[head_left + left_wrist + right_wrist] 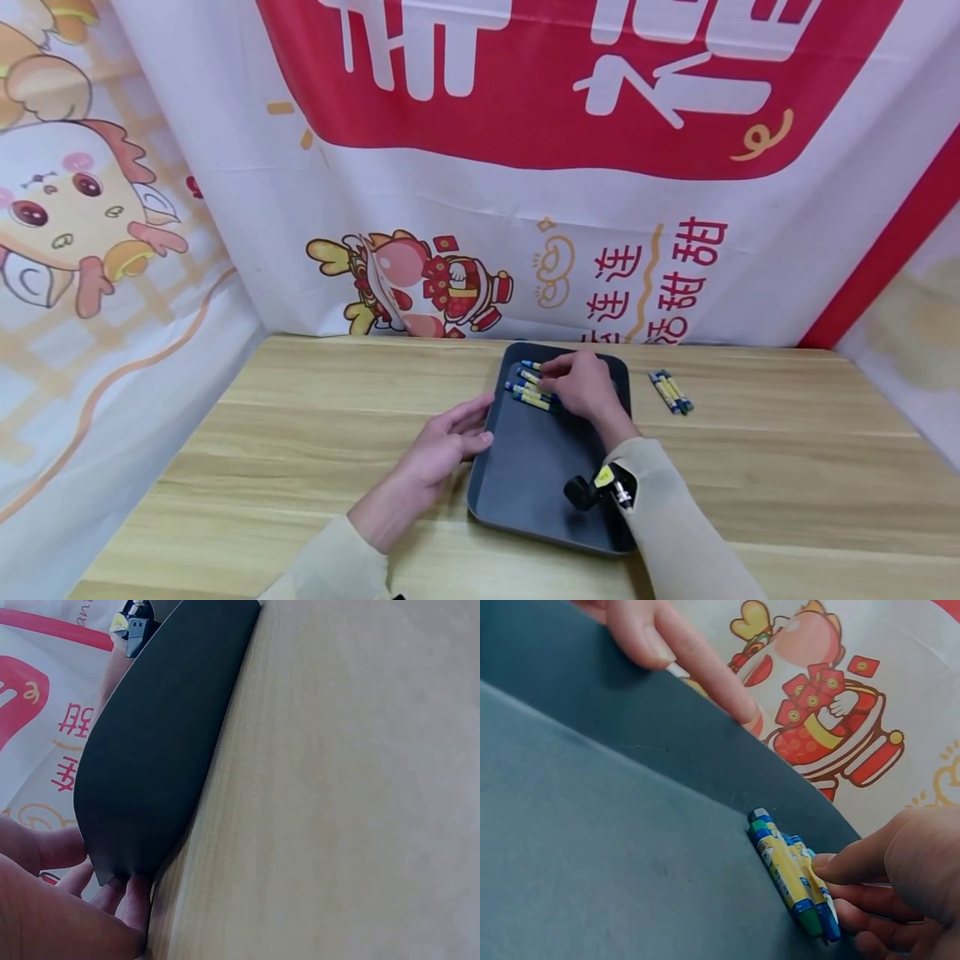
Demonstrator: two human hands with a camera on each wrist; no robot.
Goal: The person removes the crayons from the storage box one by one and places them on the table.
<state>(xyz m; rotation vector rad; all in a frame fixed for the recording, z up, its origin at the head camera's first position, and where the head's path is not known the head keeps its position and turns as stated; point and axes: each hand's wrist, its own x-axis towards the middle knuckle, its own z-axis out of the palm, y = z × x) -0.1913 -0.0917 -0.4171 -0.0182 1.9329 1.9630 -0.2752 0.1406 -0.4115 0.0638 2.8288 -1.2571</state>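
A dark grey tray (532, 483) lies on the table, with several yellow-wrapped crayons (534, 402) side by side in its far left part. My left hand (442, 442) holds the tray's left edge, thumb over the rim and fingers against the outer wall (157, 750). Over the far end of the tray, my right hand (585, 385) pinches a crayon (808, 866) at the row, thumb on its wrapper. Blue and green tips show on the crayons in the right wrist view. The right fingers partly hide the row.
Right of the tray, several more crayons (671, 392) lie together on the wooden table (750, 483). A printed white and red cloth (450, 200) hangs behind the table's far edge. A small black camera (600, 487) sits on the right wrist, above the tray.
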